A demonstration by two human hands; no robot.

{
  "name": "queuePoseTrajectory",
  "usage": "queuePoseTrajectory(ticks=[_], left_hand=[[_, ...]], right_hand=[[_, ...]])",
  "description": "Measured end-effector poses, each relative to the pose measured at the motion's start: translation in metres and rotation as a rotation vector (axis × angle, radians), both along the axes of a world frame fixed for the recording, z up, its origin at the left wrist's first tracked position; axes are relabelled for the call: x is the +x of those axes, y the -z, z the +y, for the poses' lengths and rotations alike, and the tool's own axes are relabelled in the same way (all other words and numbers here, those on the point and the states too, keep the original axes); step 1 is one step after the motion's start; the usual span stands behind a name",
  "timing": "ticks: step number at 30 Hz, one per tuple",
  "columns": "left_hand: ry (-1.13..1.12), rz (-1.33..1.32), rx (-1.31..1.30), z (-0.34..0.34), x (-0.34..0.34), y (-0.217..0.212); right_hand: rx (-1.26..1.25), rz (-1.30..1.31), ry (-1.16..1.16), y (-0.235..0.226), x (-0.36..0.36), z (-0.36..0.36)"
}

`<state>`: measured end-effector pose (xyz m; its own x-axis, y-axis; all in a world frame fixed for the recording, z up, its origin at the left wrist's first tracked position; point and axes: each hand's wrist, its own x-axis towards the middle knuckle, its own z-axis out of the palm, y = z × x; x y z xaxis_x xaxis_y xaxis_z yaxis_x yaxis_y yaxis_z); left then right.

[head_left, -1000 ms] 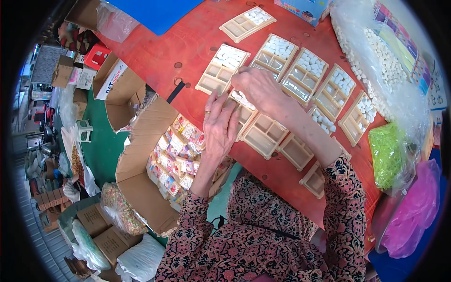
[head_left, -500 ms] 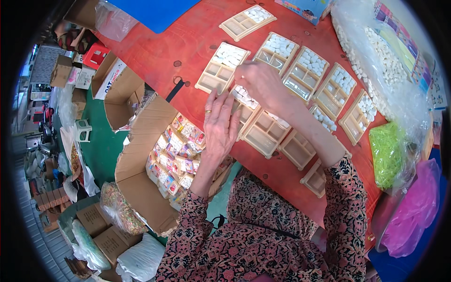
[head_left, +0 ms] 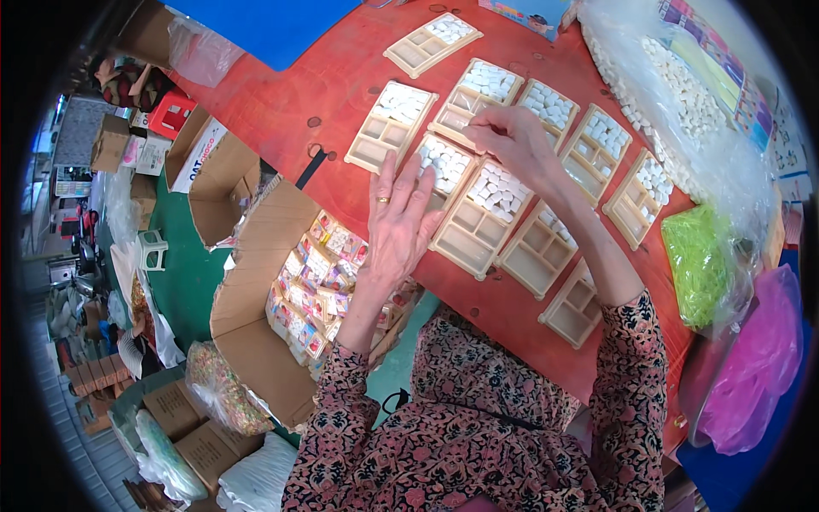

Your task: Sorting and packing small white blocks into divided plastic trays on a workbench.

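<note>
My left hand (head_left: 396,224) lies with fingers stretched out against the edge of a cream compartment tray, whose top section holds white pebble-like pieces (head_left: 445,162). A ring is on one finger, and the hand covers much of that tray's lower part. My right hand (head_left: 510,143) hovers to the right, its thumb and fingertips pinched together. Whether a small piece is between them I cannot make out. Below it is another tray (head_left: 465,239) with white pieces in its top part. Just left of my left hand's fingertips stands a similar tray (head_left: 375,147).
More part-filled trays (head_left: 636,205) stand across the red table (head_left: 281,111). At right lie a large clear bag of white pieces (head_left: 682,94), a green bag (head_left: 695,264) and a pink bag (head_left: 755,358). An open carton (head_left: 256,333) of small packets sits at left below the table edge.
My right hand has moved right, away from the tray by my left hand, uncovering its white pieces. My left hand stays nearly in place. The whole view has shifted slightly.
</note>
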<state>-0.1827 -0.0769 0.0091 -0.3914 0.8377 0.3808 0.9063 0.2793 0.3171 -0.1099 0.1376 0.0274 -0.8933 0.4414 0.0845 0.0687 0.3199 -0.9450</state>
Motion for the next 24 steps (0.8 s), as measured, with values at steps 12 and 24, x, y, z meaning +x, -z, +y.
queuePoseTrajectory(ticks=[12,24], left_hand=[[0.037,-0.007,-0.101,0.003,0.0,0.002],[0.031,0.015,-0.156,0.005,0.002,0.002]], right_hand=[[-0.095,-0.045,-0.01,0.007,0.02,0.003],[-0.237,-0.09,0.097,-0.008,0.052,0.011]])
